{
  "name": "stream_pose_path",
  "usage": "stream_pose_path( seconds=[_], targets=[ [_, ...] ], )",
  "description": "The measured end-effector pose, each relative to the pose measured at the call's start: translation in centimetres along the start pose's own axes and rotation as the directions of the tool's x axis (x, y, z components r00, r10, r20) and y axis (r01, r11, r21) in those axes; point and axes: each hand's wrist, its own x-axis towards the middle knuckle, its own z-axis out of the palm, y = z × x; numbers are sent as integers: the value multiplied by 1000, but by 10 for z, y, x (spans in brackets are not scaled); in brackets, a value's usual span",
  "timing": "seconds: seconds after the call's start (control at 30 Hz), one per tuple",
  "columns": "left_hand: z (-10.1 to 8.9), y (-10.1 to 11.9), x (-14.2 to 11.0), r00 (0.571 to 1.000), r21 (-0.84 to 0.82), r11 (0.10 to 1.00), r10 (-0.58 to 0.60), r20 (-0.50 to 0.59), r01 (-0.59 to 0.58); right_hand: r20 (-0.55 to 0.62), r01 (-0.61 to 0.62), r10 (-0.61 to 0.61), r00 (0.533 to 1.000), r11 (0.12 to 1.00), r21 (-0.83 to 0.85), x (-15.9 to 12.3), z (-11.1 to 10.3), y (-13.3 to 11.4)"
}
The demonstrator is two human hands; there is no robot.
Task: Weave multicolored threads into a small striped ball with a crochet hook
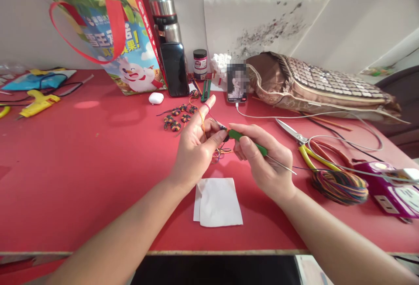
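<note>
Pinching yarn at left hand, index raised so the strand stays taut | right hand closed round hook, tip at the work | ball beside right wrist, feeding freely

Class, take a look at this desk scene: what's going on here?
A person is crocheting at a red table. The right hand holds a green-handled crochet hook, its tip meeting a small piece pinched in the left hand, with multicoloured thread looped over the left fingers. A ball of multicoloured yarn lies to the right, beside yellow-handled scissors. Several small finished crochet pieces sit behind the hands, and a white folded paper lies in front.
</note>
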Motion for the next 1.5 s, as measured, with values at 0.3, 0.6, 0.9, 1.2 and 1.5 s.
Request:
stream_pose_path(
  seconds=[0.3,0.6,0.9,1.2,1.5],
  targets=[
    [10,-3,-4,996,49,999,-3,-91,7,-36,127,-143,989,950,-285,-5,13,-3],
    [5,6,-1,998,-163,986,-43,-34,37,-43,35,-37,998,998,-55,-6,9,-8],
    [6,12,0,987,-260,957,-149,-62,128,-41,-207,231,972,927,314,-6,12,-1],
    [-1,4,-1,999,-64,998,27,-39,-29,-23,-268,292,956,905,330,-1,7,-4],
    [-3,7,4,997,4,998,56,-50,-55,-17,-254,276,961,906,338,-2,6,-3]
  ],
)
